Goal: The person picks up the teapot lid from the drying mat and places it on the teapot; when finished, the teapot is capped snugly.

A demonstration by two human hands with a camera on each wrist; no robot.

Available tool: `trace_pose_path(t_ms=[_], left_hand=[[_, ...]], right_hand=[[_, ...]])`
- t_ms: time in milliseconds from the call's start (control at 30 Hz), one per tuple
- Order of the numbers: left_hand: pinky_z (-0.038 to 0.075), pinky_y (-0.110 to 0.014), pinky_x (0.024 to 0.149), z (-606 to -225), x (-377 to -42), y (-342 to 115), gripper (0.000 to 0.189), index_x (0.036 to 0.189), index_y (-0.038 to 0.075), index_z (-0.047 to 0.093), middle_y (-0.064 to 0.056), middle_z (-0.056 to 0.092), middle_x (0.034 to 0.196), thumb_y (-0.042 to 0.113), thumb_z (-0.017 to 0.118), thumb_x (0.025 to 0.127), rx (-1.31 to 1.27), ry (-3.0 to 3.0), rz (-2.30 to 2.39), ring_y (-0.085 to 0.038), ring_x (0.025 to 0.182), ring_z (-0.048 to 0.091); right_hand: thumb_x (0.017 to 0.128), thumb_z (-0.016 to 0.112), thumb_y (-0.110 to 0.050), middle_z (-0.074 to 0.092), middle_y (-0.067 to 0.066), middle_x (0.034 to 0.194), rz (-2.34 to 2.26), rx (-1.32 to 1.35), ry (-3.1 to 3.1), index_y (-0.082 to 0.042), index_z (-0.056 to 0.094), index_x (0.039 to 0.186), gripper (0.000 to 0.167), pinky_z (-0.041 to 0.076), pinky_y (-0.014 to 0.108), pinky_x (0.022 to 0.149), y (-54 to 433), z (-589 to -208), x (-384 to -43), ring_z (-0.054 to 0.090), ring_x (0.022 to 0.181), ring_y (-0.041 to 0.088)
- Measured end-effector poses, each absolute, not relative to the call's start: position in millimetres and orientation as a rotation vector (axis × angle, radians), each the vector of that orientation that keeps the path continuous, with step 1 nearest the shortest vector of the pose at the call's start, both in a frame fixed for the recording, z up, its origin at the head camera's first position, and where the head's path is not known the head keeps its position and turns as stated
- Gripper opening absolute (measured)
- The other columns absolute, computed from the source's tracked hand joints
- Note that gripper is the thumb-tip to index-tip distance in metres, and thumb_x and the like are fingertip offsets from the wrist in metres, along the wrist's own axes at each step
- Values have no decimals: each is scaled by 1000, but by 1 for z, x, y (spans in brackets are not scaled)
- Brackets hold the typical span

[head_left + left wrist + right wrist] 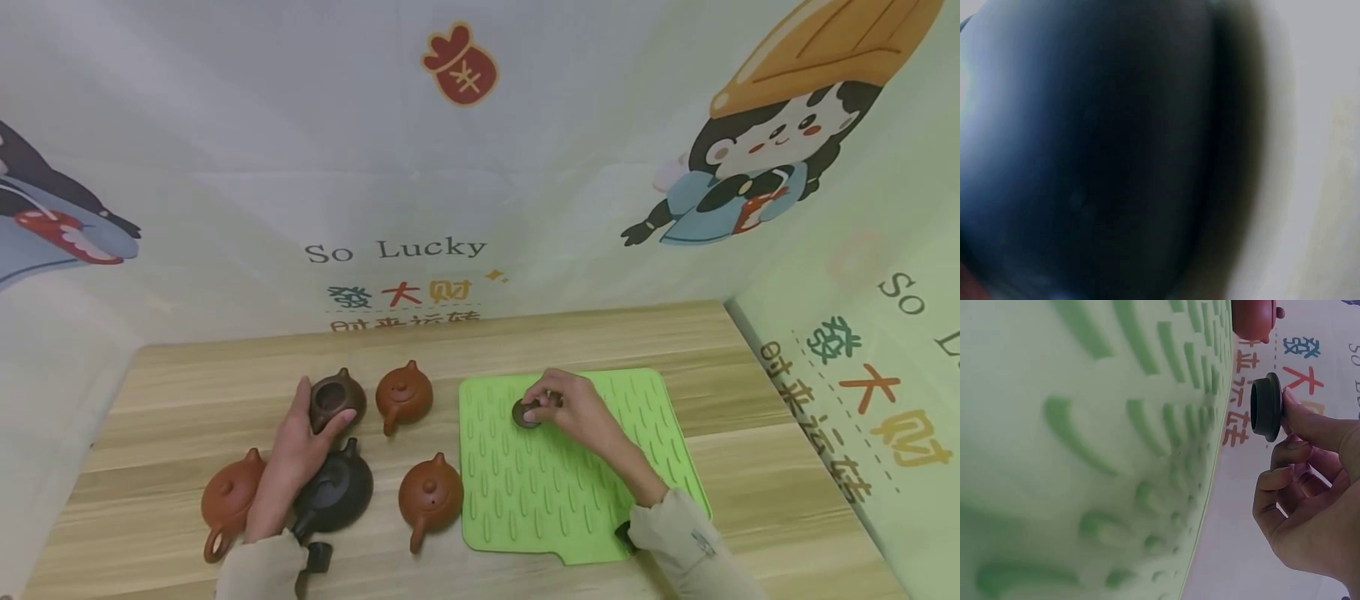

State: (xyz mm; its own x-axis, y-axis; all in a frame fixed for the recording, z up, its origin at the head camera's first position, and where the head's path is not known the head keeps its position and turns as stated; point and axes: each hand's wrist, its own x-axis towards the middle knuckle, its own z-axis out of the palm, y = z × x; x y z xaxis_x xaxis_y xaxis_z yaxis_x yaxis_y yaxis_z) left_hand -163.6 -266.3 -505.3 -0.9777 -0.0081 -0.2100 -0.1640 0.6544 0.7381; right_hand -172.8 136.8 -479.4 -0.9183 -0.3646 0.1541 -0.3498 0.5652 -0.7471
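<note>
My left hand (pixel 296 446) grips a small dark brown teapot (pixel 355 407) by its side, the thumb near its round, uncovered opening. Between thumb and fingertips, my right hand (pixel 576 408) pinches a small dark teapot lid (pixel 522 414) over the left part of a green ridged mat (pixel 592 500). In the right wrist view the lid (pixel 1266 407) is held on edge, its hollow underside facing away from the palm. A black teapot (pixel 343 492) stands just beside my left wrist. Its dark, blurred surface fills most of the left wrist view.
Three reddish-brown lidded teapots stand on the wooden table (pixel 742 400): one teapot (pixel 405 393) behind, another teapot (pixel 433 500) against the mat's left edge, and a third teapot (pixel 225 497) left of my left forearm. A printed cloth (pixel 555 208) hangs behind the table.
</note>
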Motion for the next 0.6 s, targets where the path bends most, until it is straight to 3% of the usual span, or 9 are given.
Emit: trace_pose_path(t_ms=[267, 467, 600], left_hand=[[25, -70, 130, -513, -165, -267, 100, 168, -16, 2, -46, 11, 172, 31, 68, 111, -111, 2758, 1237, -62, 160, 19], [20, -68, 133, -508, -165, -266, 100, 169, -13, -5, -42, 4, 175, 30, 66, 113, -122, 2695, 1225, -59, 163, 13], [23, -71, 130, -513, -166, -269, 102, 169, -14, 0, -44, 9, 174, 33, 69, 111, -113, 2725, 1248, -62, 161, 17]], right_hand=[[87, 90, -2, 61, 0, 79, -1307, -680, 2753, 0, 82, 97, 14, 52, 23, 71, 119, -475, -177, 54, 75, 5], [87, 91, -4, 59, -1, 78, -1309, -691, 2720, -1, 82, 97, 13, 50, 22, 70, 102, -470, -177, 52, 74, 3], [87, 91, -4, 58, -1, 79, -1321, -716, 2706, -2, 82, 96, 14, 49, 21, 68, 91, -467, -177, 51, 73, 1]])
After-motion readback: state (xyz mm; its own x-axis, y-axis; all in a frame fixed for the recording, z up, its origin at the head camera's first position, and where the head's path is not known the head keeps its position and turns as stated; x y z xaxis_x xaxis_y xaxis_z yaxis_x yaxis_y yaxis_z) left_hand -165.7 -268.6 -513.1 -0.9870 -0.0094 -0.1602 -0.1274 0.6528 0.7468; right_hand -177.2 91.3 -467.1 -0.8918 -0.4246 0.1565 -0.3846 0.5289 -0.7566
